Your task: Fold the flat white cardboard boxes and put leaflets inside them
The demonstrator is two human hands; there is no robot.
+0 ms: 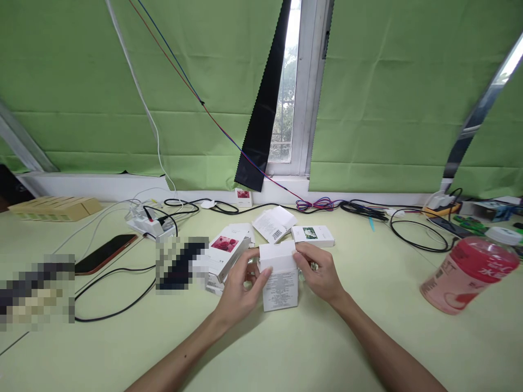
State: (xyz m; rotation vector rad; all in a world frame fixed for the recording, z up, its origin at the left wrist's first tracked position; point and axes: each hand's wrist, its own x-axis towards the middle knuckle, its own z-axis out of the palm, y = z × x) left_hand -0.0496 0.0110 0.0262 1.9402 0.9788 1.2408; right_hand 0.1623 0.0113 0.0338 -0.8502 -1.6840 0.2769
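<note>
A small white printed box [280, 291] stands upright between my hands, its top flap [278, 257] raised and several lines of text on the side facing me. My left hand [242, 280] grips its left edge, with thumb in front and fingers behind. At the upper right corner, my right hand [321, 269] pinches the flap. Close by on the left lies a white box with a picture of pink flowers [224, 244], stacked on others. Behind are a white box with a barcode [274, 223] and a white box with a green picture [314, 236].
A pink-labelled bottle [468, 275] stands at the right. Left of me lie a phone [106, 254], a power strip [151, 226] and a cardboard tray [55, 208]. Black cables [363, 209] run along the back below green blinds [408, 109]. Two patches at left are pixelated.
</note>
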